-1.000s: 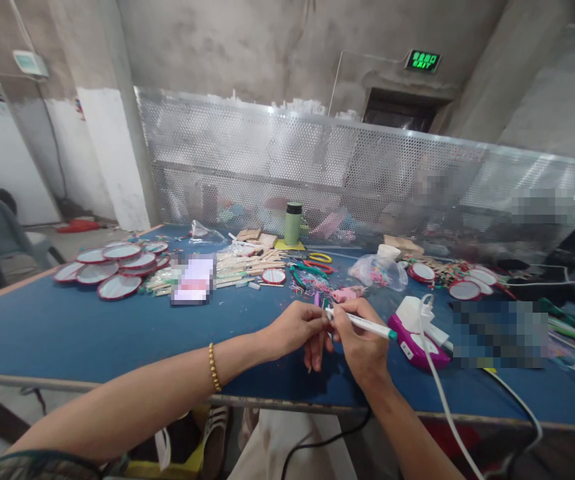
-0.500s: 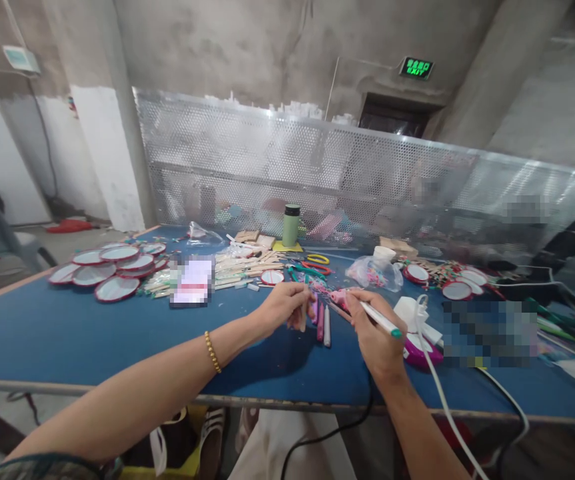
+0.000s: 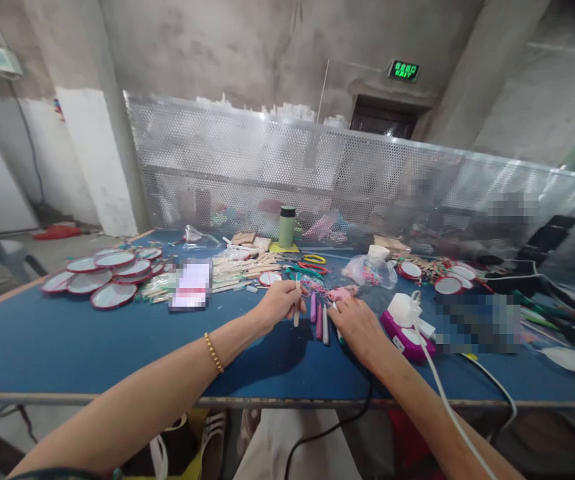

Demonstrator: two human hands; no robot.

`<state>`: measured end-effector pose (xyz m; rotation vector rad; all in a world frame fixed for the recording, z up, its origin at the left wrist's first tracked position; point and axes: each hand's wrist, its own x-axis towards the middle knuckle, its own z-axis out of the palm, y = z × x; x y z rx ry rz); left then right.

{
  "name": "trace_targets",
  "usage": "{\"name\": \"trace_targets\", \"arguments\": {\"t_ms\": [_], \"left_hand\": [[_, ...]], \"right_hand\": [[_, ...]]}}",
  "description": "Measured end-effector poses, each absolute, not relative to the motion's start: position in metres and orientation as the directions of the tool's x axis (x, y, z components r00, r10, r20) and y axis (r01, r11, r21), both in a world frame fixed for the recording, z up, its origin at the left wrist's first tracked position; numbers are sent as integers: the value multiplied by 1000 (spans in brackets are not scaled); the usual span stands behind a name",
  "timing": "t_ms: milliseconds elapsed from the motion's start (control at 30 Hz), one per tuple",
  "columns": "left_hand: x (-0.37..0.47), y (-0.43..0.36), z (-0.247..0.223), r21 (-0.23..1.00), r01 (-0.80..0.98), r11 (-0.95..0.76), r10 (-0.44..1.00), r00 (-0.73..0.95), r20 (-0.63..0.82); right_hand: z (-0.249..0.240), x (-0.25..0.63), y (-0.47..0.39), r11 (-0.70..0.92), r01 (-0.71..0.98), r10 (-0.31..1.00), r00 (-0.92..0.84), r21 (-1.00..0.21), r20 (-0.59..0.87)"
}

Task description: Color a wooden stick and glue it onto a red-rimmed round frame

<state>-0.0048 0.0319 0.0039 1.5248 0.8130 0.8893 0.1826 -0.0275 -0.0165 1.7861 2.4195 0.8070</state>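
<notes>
My left hand (image 3: 285, 303), a gold beaded bracelet on its wrist, is closed on a thin pale stick (image 3: 296, 315) held upright over the table. To the right, my right hand (image 3: 360, 327) is lowered to the tabletop, its fingers pinched on a white marker pen. Most of that pen is hidden; its green end (image 3: 340, 338) pokes out below the fingers. Beside it lie a purple pen (image 3: 313, 309), a pink pen (image 3: 319, 323) and a white-grey pen (image 3: 325, 327). A pink piece (image 3: 341, 293) lies just beyond my right fingertips.
White red-rimmed discs (image 3: 112, 297) are piled at left, near a phone (image 3: 191, 283) and many wooden sticks (image 3: 237, 270). Behind are a green bottle (image 3: 287, 230), yellow-handled pliers (image 3: 314, 259) and a plastic bag (image 3: 367, 271). At right, a purple power strip (image 3: 402, 337) trails white cables.
My right hand has swung the white marker pen down and left, onto the table beside the other pens. The left hand keeps the stick. The view has shifted slightly.
</notes>
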Motion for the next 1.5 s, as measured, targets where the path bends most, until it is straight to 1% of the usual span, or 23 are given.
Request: {"name": "trace_targets", "arguments": {"t_ms": [133,233,300,367,467,533,633,700,767,867,967,1067,1200,1300,1433,1500], "left_hand": [[-3,28,6,993,20,-113,880,466,91],[-2,27,7,994,23,-103,877,474,80],[-2,28,6,995,11,-97,873,482,80],[-3,28,5,995,-9,-96,868,490,88],[-4,30,5,993,-19,-118,872,477,112],[-5,30,6,991,-18,-135,884,449,129],[-6,31,8,986,-28,-163,896,413,160],[-6,30,9,984,-36,-175,899,402,175],[-6,30,10,983,-32,-179,901,396,177],[-5,29,11,983,-10,-185,905,388,174],[-5,28,12,984,1,-180,908,384,166],[-4,28,10,983,-13,-185,903,393,175],[-4,29,6,979,-44,-197,895,400,198],[-4,31,4,979,-51,-198,891,408,202],[-5,34,3,983,-44,-179,885,430,180],[-6,35,2,984,-53,-169,883,435,175]], "right_hand": [[-16,189,-34,202,876,892,-349,439,286],[-11,189,-37,197,888,858,-361,416,364],[-9,185,-35,240,886,826,-401,397,397],[-9,178,-31,304,865,805,-457,399,378],[-6,171,-22,357,832,810,-502,424,303],[-1,172,-18,328,847,829,-471,418,303],[8,177,-16,219,896,859,-364,385,359],[11,179,-16,202,903,868,-345,380,357],[9,179,-15,268,881,864,-399,390,308],[-1,175,-8,426,823,825,-523,375,213],[-13,172,0,470,804,807,-558,363,191],[-22,170,3,488,796,791,-577,358,205],[-31,171,3,501,797,763,-590,336,264],[-32,174,6,519,785,748,-608,337,265],[-23,180,6,596,701,654,-707,392,271],[-16,182,-1,638,680,595,-733,362,329]]}}
